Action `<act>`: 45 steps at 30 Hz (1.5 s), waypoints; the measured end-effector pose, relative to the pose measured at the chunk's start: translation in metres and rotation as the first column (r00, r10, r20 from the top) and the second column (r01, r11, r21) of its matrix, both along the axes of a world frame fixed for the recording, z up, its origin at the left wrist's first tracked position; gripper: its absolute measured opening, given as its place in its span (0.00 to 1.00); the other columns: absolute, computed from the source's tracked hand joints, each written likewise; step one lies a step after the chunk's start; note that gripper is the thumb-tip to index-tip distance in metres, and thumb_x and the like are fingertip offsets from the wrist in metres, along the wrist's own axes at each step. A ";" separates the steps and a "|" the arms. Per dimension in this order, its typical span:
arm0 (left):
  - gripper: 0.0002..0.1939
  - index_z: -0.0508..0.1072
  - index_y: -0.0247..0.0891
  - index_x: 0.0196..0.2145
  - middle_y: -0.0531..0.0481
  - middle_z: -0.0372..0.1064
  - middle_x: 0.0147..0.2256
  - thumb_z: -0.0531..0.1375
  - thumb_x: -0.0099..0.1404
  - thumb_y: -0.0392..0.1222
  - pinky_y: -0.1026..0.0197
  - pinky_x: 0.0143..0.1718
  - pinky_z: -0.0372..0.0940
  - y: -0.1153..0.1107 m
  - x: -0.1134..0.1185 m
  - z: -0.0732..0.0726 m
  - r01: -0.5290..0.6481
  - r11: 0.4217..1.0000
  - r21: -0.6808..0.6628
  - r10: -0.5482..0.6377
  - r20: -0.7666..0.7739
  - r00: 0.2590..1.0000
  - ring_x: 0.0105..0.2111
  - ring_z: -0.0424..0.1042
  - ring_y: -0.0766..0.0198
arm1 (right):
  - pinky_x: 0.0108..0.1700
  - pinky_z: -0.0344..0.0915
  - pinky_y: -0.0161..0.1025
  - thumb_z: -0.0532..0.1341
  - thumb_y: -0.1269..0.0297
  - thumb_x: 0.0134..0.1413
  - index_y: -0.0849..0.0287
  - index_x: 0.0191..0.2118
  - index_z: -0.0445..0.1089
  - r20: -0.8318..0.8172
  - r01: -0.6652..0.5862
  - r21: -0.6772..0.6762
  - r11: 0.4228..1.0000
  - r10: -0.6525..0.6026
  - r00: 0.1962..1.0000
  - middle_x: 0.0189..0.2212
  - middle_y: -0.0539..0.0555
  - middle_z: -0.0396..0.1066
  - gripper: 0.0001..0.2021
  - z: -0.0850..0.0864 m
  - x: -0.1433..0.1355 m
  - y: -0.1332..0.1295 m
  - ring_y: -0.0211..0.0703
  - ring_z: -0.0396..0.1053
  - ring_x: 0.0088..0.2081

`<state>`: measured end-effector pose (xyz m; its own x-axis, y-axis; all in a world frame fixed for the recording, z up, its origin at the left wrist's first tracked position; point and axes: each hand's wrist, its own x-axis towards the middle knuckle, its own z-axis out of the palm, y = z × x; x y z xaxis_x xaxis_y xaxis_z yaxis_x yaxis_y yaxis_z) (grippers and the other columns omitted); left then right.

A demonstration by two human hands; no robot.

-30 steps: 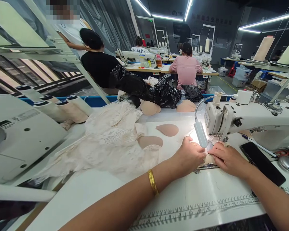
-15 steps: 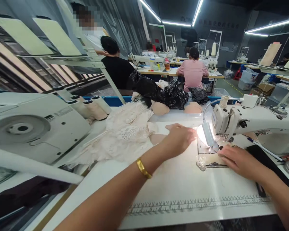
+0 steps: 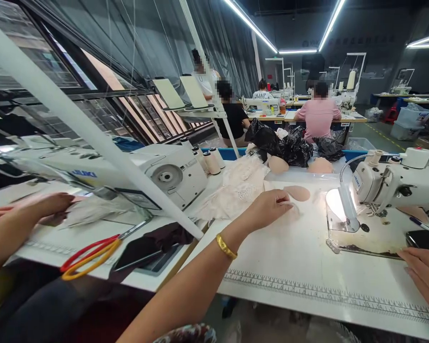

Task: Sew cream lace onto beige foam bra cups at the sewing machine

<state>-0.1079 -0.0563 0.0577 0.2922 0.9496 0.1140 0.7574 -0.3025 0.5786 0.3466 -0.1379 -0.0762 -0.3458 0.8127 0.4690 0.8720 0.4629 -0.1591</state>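
Observation:
My left hand point(image 3: 270, 208), with a gold bracelet at the wrist, is pinched over the white table point(image 3: 271, 257); a small, pale, sheer scrap seems to show at its fingertips, too faint to name. Just beyond it lies a flat beige pad point(image 3: 297, 193). Left of the hand is a heap of cream lace fabric point(image 3: 241, 183). On the right, my right hand point(image 3: 423, 271) rests with fingers extended at the table, near a black phone point(image 3: 423, 239). Between the hands stands a white sewing machine point(image 3: 386, 183) with its lamp point(image 3: 348, 207) lit over the needle plate.
At the left, a co-worker's hands point(image 3: 53, 205) are at another sewing machine point(image 3: 164, 176). Scissors with red and yellow handles point(image 3: 93, 257) lie near that table's edge. A white pole point(image 3: 143, 186) slants between the stations. Black plastic bags point(image 3: 296, 147) are behind the table.
The view has swung left, bringing the neighbouring station into sight. My left hand has drawn back from the machine's lamp, and my right hand has moved away from the needle plate to the right.

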 end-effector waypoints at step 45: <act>0.23 0.69 0.38 0.35 0.55 0.66 0.26 0.68 0.61 0.60 0.67 0.26 0.57 -0.042 0.061 -0.033 0.603 0.675 -0.425 -0.142 0.727 0.671 0.25 0.65 0.68 | 0.34 0.62 0.37 0.69 0.51 0.61 0.51 0.49 0.66 -0.862 -0.627 -0.472 0.620 -0.174 0.476 0.33 0.46 0.67 0.18 0.106 -0.155 -0.007 0.39 0.66 0.31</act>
